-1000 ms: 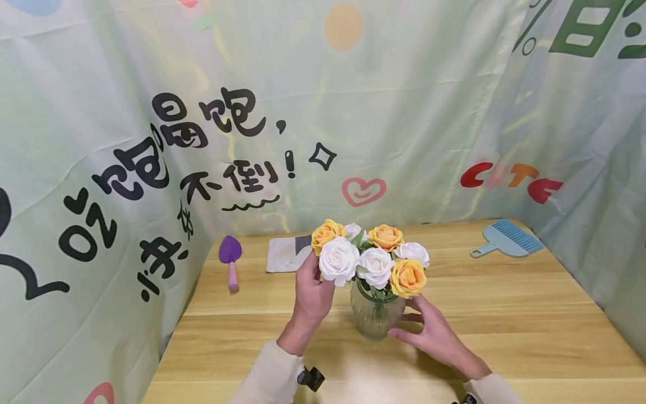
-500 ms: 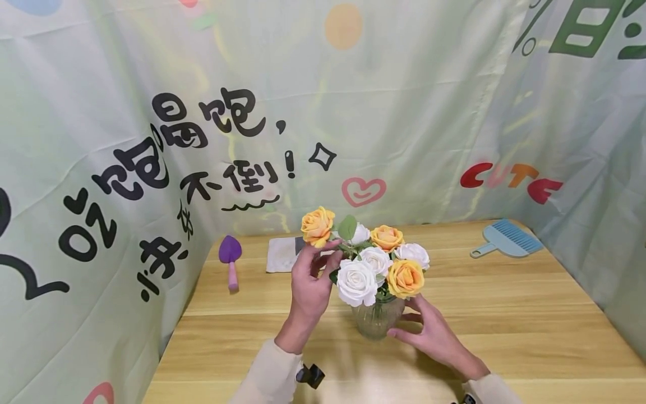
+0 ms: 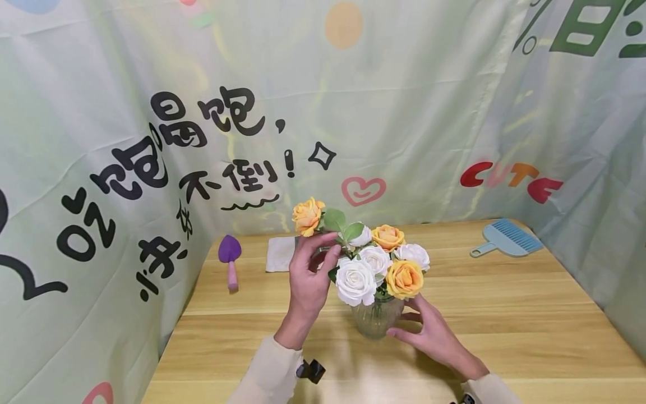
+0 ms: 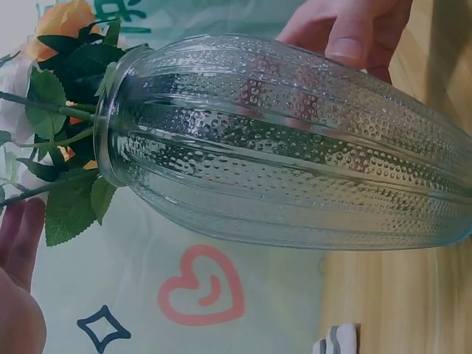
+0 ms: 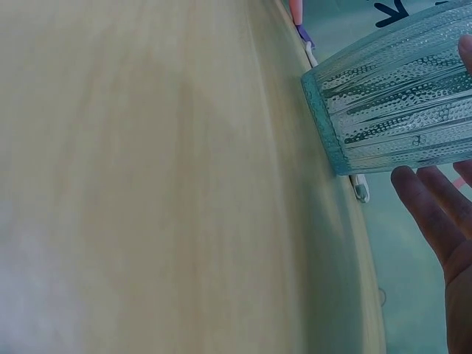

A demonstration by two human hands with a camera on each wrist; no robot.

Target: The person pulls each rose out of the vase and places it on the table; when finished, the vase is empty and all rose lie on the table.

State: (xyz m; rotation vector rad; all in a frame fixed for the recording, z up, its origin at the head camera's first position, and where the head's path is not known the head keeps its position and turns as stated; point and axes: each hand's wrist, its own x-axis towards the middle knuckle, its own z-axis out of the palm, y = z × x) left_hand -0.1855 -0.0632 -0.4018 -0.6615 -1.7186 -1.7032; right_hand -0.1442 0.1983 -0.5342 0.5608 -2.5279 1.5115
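A ribbed clear glass vase [image 3: 375,324] stands upright on the wooden table with white and orange roses in its mouth. My left hand [image 3: 309,278] pinches the stem of an orange rose [image 3: 308,216] at the left, its bloom leaning outward from the bunch. Close to those fingers hang its green leaves [image 3: 335,220]. On the vase's right side my right hand [image 3: 438,331] holds the glass between thumb and fingers. In the left wrist view stems cross the vase's rim [image 4: 107,122]. A white rose [image 3: 356,281] droops over the front of the rim.
A purple trowel [image 3: 231,264] lies at the back left, beside a folded cloth [image 3: 279,254] partly behind my left hand. At the back right is a light blue dustpan-shaped tool [image 3: 507,238]. Printed fabric [image 3: 414,129] hangs around the table [image 3: 510,314].
My left hand has shifted slightly left and up, bringing the orange rose outward from the bunch. The front white rose has moved right and lower. My right hand stays at the vase.
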